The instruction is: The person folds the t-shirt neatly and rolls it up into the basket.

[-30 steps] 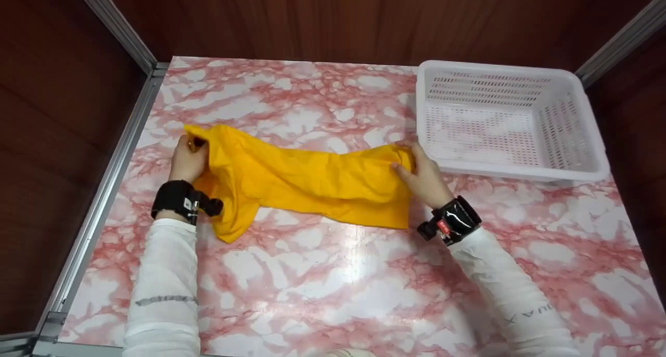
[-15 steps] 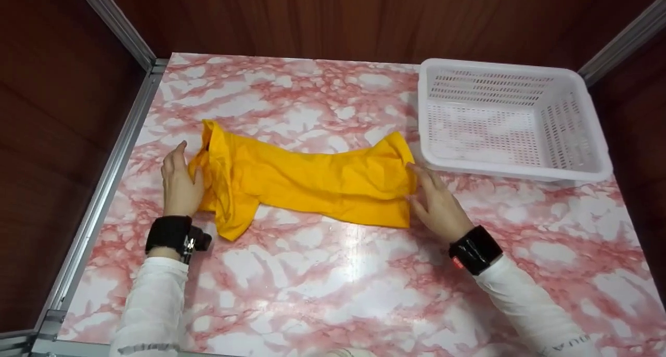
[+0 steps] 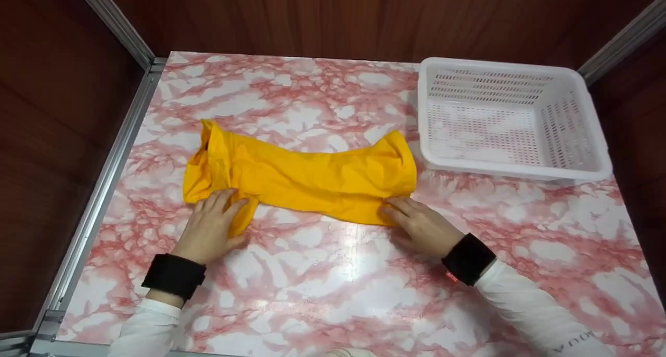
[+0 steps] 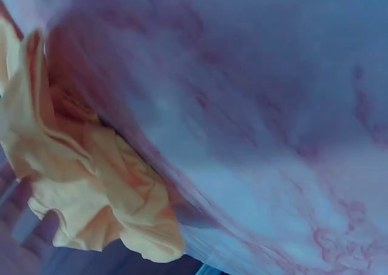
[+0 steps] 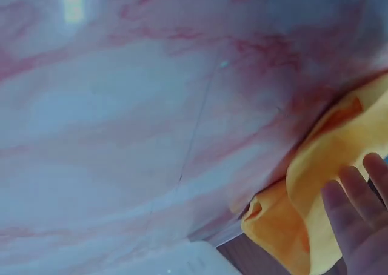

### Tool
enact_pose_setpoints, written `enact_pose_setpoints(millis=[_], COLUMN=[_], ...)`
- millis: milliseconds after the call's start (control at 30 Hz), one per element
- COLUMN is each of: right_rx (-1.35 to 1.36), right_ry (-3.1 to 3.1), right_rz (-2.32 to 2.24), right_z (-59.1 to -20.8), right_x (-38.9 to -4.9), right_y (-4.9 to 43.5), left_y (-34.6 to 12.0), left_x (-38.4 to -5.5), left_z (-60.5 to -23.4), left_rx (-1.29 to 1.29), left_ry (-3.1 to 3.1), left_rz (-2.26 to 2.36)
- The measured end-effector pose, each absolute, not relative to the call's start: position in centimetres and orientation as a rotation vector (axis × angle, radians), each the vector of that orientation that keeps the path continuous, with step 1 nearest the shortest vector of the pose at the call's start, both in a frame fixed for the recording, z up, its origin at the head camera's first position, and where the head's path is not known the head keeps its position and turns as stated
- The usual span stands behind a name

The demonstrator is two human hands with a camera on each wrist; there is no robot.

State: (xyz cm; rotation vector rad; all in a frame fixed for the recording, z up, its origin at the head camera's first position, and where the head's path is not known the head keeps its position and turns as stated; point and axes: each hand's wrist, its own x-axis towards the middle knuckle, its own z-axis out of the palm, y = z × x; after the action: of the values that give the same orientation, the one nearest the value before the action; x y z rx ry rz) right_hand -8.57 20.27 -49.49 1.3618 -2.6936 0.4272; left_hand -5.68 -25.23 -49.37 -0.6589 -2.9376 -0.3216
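Note:
A crumpled yellow garment (image 3: 312, 177) lies stretched from left to right across the table; its exact kind does not show. Its left end is bunched with an opening facing left, and its right end has a raised fold. My left hand (image 3: 208, 232) rests its fingers on the lower left corner, the thumb beside the cloth. At the lower right corner my right hand (image 3: 424, 227) touches the garment, fingers extended over it. The right wrist view shows nearly straight fingers (image 5: 351, 214) against the yellow cloth (image 5: 315, 172). In the left wrist view the bunched cloth (image 4: 91, 172) shows at the left.
A white perforated plastic basket (image 3: 512, 170) stands at the back right, close to the garment's right end. The table (image 3: 322, 284) has a red and white marbled top. Dark wood panels (image 3: 333, 18) and a metal frame (image 3: 104, 190) border it.
Both hands have let go of the garment's upper ends and come down toward its near corners. Its left end has settled, with a flap spreading outward at the left.

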Motion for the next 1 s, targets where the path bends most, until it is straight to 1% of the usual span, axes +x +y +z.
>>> enact_pose_setpoints(millis=[233, 567, 800, 1000], right_rx=[1.357, 1.276, 1.219, 1.15], right_ry=[-2.71, -2.686, -2.735, -2.697], right_rz=[0.351, 0.128, 0.264, 0.401], right_z=[-50.1, -50.4, -50.3, -48.7], right_x=[-9.4, -10.6, -11.1, -10.9], right_y=[19.4, 18.1, 18.2, 18.1], left_y=[-24.5, -23.4, -23.7, -24.2], left_x=[-5.9, -7.1, -7.9, -8.5], left_z=[-49.7, -50.4, -49.7, -48.5], left_rx=[-0.525, -0.55, -0.489, -0.437], left_ry=[-3.066, -2.909, -2.798, -2.781], left_rz=[-0.268, -0.104, -0.137, -0.272])
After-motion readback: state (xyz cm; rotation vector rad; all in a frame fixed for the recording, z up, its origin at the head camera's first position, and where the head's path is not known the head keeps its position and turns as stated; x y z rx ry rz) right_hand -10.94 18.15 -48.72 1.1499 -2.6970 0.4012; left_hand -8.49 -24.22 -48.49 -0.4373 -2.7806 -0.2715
